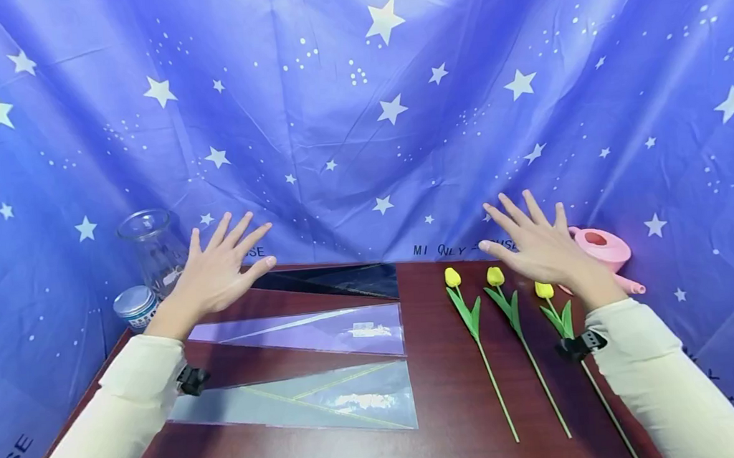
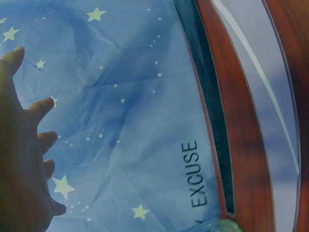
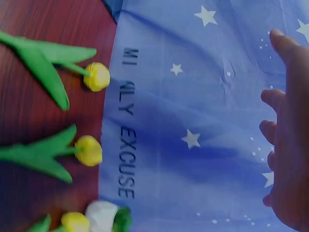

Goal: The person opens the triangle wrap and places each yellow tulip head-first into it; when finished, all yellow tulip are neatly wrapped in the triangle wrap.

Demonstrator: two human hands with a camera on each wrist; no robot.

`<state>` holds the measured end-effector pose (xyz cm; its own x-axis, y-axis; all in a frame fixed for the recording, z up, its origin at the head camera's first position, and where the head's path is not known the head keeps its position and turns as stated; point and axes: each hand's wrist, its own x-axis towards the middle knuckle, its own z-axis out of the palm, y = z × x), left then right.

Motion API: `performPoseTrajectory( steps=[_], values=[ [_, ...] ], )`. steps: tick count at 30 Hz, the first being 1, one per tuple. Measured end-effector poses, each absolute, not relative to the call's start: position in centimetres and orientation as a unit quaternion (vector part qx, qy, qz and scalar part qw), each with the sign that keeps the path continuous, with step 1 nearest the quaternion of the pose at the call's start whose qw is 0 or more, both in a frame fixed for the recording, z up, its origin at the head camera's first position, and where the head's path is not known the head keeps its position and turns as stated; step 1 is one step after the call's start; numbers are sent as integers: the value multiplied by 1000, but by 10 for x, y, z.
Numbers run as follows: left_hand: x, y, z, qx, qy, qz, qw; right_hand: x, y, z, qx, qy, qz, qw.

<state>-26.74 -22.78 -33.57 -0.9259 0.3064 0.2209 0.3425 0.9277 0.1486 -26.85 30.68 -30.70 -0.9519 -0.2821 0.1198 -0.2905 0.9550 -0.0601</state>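
Both hands are raised above the table with fingers spread, and neither holds anything. My left hand (image 1: 220, 269) hovers at the back left, nearest a tall glass vase (image 1: 147, 235) and a lidded jar (image 1: 135, 302). Over the back right is my right hand (image 1: 537, 248), overlapping part of a pink watering can (image 1: 610, 251) in the head view. Three yellow tulips lie in a row: a left tulip (image 1: 476, 328), a middle tulip (image 1: 518, 318) and a right tulip (image 1: 563, 323), its stem partly behind the right wrist. The left wrist view shows the left fingers (image 2: 41, 112) apart from everything.
Tapered flat sleeves lie on the left half of the dark red table (image 1: 445, 395): one black (image 1: 352, 280), one purple (image 1: 323, 329), one pale grey (image 1: 277, 405). A blue star-printed cloth (image 1: 332, 117) encloses the back and sides. The right wrist view shows a white-and-green object (image 3: 102, 216) beside a tulip.
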Motion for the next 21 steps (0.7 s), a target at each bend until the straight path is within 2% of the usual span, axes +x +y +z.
performPoseTrajectory(
  steps=[11, 21],
  values=[
    [-293, -189, -381, -182, -961, -178, 109, -292, 267, -361, 162, -970, 168, 67],
    [-317, -155, -415, -197, -926, -317, 57, -317, 216, -410, 167, -941, 294, 20]
  ],
)
